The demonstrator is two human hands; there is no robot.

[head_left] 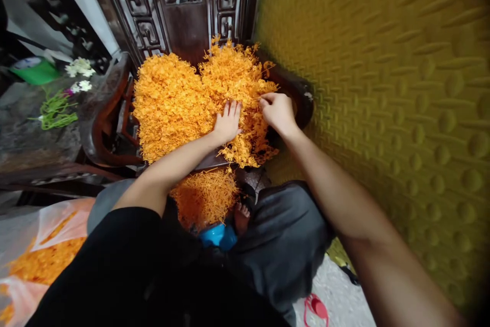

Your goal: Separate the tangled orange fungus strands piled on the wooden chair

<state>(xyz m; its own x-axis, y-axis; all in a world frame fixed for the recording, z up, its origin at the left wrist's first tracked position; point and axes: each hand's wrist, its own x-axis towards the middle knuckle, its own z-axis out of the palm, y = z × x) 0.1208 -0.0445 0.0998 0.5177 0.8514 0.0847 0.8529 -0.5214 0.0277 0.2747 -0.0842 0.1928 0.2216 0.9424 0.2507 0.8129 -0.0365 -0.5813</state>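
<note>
A big heap of small orange flowers (168, 102) with thin stems covers the seat of a dark carved wooden chair (187, 26). A looser mound of the same orange flowers (233, 69) rises on its right side. My left hand (228, 124) lies on this mound, palm down, with its fingers stretched out. At the mound's right edge my right hand (278, 111) is closed in a pinch. A thin orange strand shows at its fingertips, seemingly part of a flower. Below the seat, between my legs, is a batch of orange stems (210, 194).
On the left, a stone-topped table (23, 128) bears green stems (57, 111), white flowers (79, 68) and a green roll (35, 70). A plastic bag (72, 225) of orange pieces sits lower left. A yellow textured wall panel (383, 87) stands close on the right.
</note>
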